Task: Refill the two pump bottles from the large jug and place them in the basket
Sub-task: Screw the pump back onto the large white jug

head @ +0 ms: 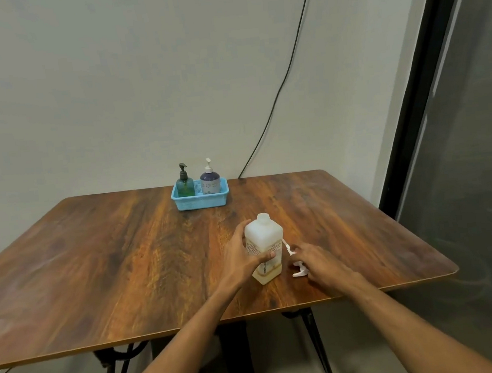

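**Capping the jug.** The left hand point(242, 254) grips the jug point(264, 238), fingers at its far left side and thumb across the near label. The jug stands upright on the near right part of the table point(110, 253), its neck uncapped and only a shallow amber layer showing at the bottom. Just right of it lies a white pump head point(296, 267) with its tube. The right hand point(315, 259) rests over this piece; blur hides the fingertips, so it cannot be told whether they have closed on it.

The green bottle point(185, 183) and the purple bottle point(210, 181) stand upright, side by side and pumps fitted, in the blue basket point(201, 202) at the far edge, well apart from the hands. Refilling and placing therefore appear done.

To do this step well, probably refitting the pump, keep the jug braced and vertical, feed the tube straight down the neck, then turn the collar without cross-threading. The near-empty jug is light and may tip under a sideways push.

The table is glossy wood grain on dark metal legs point(312, 330). Behind it is a pale wall point(108, 79) with a black cable point(281, 84), and at right a dark frame point(428, 93).
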